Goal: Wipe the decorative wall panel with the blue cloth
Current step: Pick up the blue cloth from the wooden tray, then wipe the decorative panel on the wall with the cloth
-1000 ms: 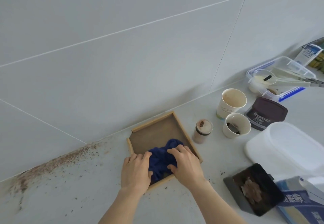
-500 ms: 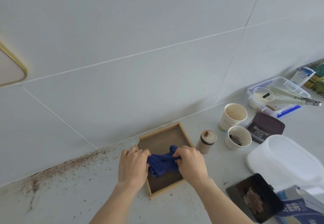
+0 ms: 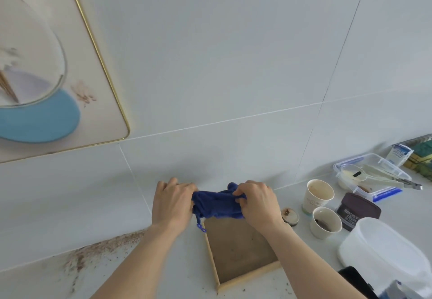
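Observation:
A crumpled dark blue cloth [image 3: 217, 204] hangs in the air above the far end of a shallow wooden tray [image 3: 240, 252]. My left hand [image 3: 171, 201] grips its left end and my right hand [image 3: 257, 201] grips its right end, stretching it between them. The decorative wall panel [image 3: 46, 69] hangs on the tiled wall at upper left. It is cream with a thin gold rim, a light blue shape and brown specks near its lower right corner.
Brown powder [image 3: 93, 252] is scattered on the counter where it meets the wall at left. At right stand two paper cups [image 3: 319, 196], a small jar [image 3: 289, 215], a cocoa tin [image 3: 357, 212], a white tub lid [image 3: 383, 252] and a clear box with tongs [image 3: 374, 174].
Both hands lifted the cloth out of the tray and pulled it apart. The view tilted up, bringing the wall panel into sight.

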The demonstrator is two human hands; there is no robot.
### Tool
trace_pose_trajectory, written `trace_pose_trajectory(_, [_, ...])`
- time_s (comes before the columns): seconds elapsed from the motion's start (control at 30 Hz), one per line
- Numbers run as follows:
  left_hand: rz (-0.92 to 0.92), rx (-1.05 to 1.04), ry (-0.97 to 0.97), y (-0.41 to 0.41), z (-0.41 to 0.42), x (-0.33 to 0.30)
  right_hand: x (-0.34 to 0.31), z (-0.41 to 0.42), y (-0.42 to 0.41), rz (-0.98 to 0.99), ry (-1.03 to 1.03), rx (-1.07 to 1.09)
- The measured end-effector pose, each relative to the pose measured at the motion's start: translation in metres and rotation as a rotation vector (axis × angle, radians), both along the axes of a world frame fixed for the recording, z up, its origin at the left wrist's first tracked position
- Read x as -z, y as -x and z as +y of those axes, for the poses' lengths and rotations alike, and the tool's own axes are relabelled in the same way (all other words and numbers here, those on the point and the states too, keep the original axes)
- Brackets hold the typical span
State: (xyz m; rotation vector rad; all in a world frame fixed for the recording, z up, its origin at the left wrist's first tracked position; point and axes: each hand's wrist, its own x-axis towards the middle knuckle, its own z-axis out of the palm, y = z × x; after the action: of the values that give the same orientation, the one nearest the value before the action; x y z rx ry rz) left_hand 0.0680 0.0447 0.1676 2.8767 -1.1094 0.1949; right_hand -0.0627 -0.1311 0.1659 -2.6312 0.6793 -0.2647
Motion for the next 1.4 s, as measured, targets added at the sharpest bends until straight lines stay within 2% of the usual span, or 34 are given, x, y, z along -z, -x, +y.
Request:
trace_pose_trajectory(0.33, [-0.16, -0.038, 0.153, -0.025, 0.071, -0.085, -0.089, 0.059, -0.033, -0.151, 0.108, -0.043])
trace_pose_trajectory(0.67, [-0.222, -0.09, 0.252, -0.046, 0.165, -0.147, -0.154, 0.148, -0.061, -0.242, 0.152, -0.048])
trace_pose_trajectory(0.8, [-0.261, -0.119, 0.28, -0.054, 0.197, -0.162, -0.171, 0.179, -0.072, -0.287, 0.101, -0.065])
trace_pose_trajectory(0.9, [-0.252, -0.138, 0.362, -0.059, 0.217, -0.171, -0.176, 0.194, -0.081, -0.459, -0.114, -0.044])
trace_pose_trajectory(1.03, [-0.236, -0.108, 0.521, -0.064, 0.228, -0.183, -0.186, 0.216, -0.091, -0.696, -0.619, 0.09])
trace_pose_trajectory(1.17, [-0.158, -0.029, 0.705, -0.062, 0.223, -0.19, -0.194, 0.235, -0.107, -0.796, -1.028, 0.242])
trace_pose_trajectory(1.27, [-0.106, 0.007, 0.804, -0.06, 0.215, -0.186, -0.196, 0.248, -0.117, -0.767, -1.191, 0.23])
trace_pose_trajectory(1.4, [-0.07, 0.065, 0.88, -0.06, 0.203, -0.181, -0.198, 0.261, -0.119, -0.713, -1.187, -0.052])
